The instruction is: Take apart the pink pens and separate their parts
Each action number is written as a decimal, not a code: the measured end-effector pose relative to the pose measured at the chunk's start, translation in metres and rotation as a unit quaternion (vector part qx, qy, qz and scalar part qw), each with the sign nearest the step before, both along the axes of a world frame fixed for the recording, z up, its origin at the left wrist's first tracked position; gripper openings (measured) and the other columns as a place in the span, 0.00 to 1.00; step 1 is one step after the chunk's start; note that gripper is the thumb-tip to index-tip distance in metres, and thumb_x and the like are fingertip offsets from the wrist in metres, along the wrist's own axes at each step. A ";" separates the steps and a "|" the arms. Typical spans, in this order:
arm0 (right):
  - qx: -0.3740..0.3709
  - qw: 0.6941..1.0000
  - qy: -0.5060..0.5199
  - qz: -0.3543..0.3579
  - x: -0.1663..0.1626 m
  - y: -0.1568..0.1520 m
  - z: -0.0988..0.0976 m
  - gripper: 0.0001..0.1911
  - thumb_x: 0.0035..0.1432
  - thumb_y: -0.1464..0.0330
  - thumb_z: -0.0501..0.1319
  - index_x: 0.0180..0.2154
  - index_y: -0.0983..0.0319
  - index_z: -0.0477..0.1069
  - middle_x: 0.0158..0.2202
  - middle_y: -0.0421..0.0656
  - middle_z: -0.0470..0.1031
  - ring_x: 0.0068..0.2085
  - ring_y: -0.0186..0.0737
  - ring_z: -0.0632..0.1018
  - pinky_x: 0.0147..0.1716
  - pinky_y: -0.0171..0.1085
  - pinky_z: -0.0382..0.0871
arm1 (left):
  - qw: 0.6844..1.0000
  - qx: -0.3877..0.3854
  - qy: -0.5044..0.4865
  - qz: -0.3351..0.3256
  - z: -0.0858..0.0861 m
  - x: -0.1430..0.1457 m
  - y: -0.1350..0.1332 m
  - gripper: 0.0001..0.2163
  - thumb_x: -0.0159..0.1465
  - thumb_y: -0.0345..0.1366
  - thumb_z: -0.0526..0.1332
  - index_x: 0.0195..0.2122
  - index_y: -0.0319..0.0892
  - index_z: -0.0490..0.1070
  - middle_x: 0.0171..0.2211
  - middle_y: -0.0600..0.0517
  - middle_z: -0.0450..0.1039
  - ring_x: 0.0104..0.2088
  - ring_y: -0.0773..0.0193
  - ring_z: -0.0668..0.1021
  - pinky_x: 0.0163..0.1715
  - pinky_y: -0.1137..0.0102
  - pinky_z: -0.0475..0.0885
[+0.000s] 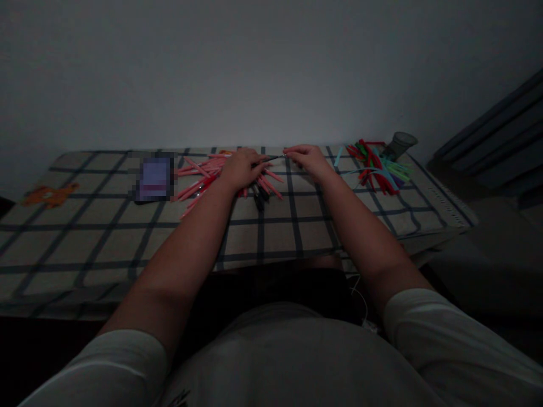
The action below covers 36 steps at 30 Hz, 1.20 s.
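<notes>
Checked cloth (pixel 106 226) is lying dim. At frame centre I'm seeing the left hand (pixel 241 168) and right hand (pixel 306 159) both pinching a thin dark pen (pixel 275 158).

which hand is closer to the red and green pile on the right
Right. The right hand sits just left of the red and green pile, apart from it; the left hand is farther left, over the pink pens.

A blurred patch (pixel 155 178) covers a flat object on the cloth, so its face is unreadable. The left hand (pixel 242 168) hides part of the pink pen pile (pixel 199 178). The thin dark piece (pixel 274 158), held between it and the right hand (pixel 303 158), is too small to identify. The orange shape (pixel 50 195) is too dim to tell.
</notes>
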State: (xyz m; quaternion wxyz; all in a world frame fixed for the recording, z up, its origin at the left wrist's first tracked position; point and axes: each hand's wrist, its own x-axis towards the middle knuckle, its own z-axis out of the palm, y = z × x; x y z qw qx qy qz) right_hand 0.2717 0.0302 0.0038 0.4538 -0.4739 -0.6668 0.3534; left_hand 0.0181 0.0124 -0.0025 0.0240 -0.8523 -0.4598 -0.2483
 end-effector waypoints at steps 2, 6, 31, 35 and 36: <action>0.005 1.000 -0.008 0.005 0.000 0.001 -0.002 0.15 0.59 0.65 0.72 0.46 0.65 0.87 0.42 0.48 0.87 0.44 0.43 0.83 0.50 0.42 0.77 | 1.000 -0.002 0.003 -0.003 0.001 0.000 0.000 0.22 0.77 0.48 0.58 0.61 0.43 0.83 0.48 0.41 0.84 0.52 0.48 0.80 0.55 0.56 0.72; 0.024 0.999 -0.013 0.032 0.000 0.007 -0.009 0.10 0.58 0.66 0.73 0.41 0.62 0.88 0.43 0.48 0.88 0.47 0.45 0.83 0.56 0.45 0.76 | 1.000 -0.005 0.016 -0.011 0.001 0.000 0.000 0.21 0.76 0.47 0.58 0.60 0.44 0.85 0.47 0.41 0.84 0.51 0.48 0.81 0.54 0.57 0.72; 0.086 0.992 -0.081 -0.045 0.010 0.018 -0.008 0.17 0.65 0.66 0.63 0.52 0.62 0.84 0.48 0.49 0.86 0.50 0.48 0.83 0.57 0.49 0.78 | 1.000 -0.017 0.010 0.021 0.004 0.003 -0.003 0.21 0.78 0.47 0.57 0.61 0.44 0.84 0.50 0.41 0.85 0.54 0.47 0.80 0.55 0.56 0.72; 0.122 0.957 -0.228 -0.134 0.023 0.019 -0.010 0.19 0.65 0.73 0.60 0.52 0.66 0.86 0.53 0.55 0.86 0.55 0.54 0.84 0.62 0.51 0.75 | 1.000 -0.015 0.010 0.019 0.003 0.002 -0.001 0.21 0.78 0.47 0.56 0.60 0.44 0.84 0.49 0.41 0.84 0.54 0.48 0.80 0.55 0.57 0.72; 0.120 0.947 -0.266 -0.136 0.025 0.019 -0.011 0.20 0.65 0.73 0.60 0.52 0.67 0.86 0.54 0.56 0.86 0.56 0.55 0.84 0.63 0.52 0.75 | 1.000 -0.015 0.008 0.019 0.003 0.002 -0.001 0.21 0.78 0.47 0.57 0.60 0.44 0.84 0.49 0.42 0.84 0.54 0.48 0.80 0.55 0.57 0.72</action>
